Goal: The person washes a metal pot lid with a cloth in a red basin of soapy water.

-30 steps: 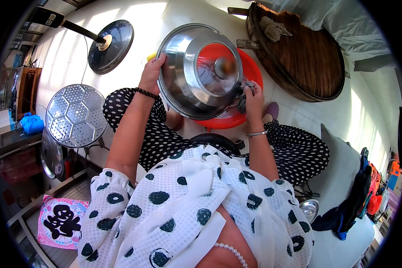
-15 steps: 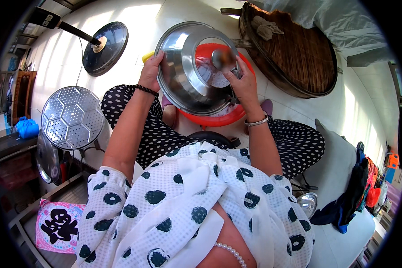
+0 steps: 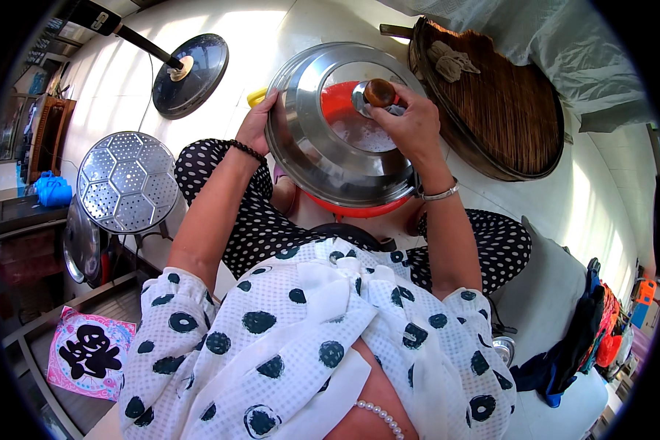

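A large steel pot lid (image 3: pixel 301 139) with a clear window and a brown wooden knob (image 3: pixel 379 93) is tilted over a red basin (image 3: pixel 367 212). Suds show through the window. My left hand (image 3: pixel 257 126) grips the lid's left rim, fingers underneath. At the knob, my right hand (image 3: pixel 412 126) has its fingers bent and its thumb by the knob's base. Something small and greyish seems to be pinched there, too hidden to name. A yellow item (image 3: pixel 257 97) sticks out beyond my left fingers, partly covered.
A perforated steel stool (image 3: pixel 127 182) stands at the left, near a round black stand base (image 3: pixel 191 75). At the far right lies a big round wooden-rimmed tray (image 3: pixel 491 95) with a crumpled cloth (image 3: pixel 452 60) on it. Dark clothes (image 3: pixel 565 345) are piled at the right.
My right hand has shifted around the knob, so the wooden knob now shows clearly. The lid sits slightly further right in view and covers more of the basin; the whole view has shifted a little.
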Demonstrator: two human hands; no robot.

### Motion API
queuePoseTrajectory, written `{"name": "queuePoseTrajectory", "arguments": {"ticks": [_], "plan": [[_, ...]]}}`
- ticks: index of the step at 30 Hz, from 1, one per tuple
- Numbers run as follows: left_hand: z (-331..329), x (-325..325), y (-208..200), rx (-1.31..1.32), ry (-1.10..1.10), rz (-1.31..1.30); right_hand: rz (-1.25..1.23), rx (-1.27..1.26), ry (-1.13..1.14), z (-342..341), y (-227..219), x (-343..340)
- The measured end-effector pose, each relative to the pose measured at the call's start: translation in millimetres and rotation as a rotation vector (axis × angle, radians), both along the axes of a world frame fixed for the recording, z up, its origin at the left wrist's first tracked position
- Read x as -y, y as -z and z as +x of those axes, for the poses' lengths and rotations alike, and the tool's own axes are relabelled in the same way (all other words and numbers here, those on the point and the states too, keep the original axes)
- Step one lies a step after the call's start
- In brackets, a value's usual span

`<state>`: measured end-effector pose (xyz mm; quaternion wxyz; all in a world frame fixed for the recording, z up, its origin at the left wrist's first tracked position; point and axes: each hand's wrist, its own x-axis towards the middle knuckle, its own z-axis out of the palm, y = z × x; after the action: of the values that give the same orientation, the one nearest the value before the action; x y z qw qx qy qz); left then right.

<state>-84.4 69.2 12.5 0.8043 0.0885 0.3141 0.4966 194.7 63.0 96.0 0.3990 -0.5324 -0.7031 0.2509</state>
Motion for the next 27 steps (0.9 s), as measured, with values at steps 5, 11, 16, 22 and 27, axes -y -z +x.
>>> {"name": "queuePoseTrajectory", "arguments": {"ticks": [5,11,16,22,27], "plan": [[9.8,5.9,-23.8,0.063,-0.007,0.052,-0.083,-0.189,-0.049,9.7,14.0,-0.5],[-6.3,0.3,4.6,0.125,-0.042,0.143,-0.023,0.089,0.12,5.9,-0.9,15.0],[10.9,2.9,-23.8,0.02,-0.023,0.119,0.064,0.148,0.06,-17.2,-2.3,31.0],[13.1,2.0,-11.9,-0.168,0.038,0.14,-0.101,0.227,0.103,-35.8,28.7,27.6],[27.8,5.3,6.9,-0.284,0.087,0.07,-0.288,0.105,0.162,-32.4,93.3,33.9]]}}
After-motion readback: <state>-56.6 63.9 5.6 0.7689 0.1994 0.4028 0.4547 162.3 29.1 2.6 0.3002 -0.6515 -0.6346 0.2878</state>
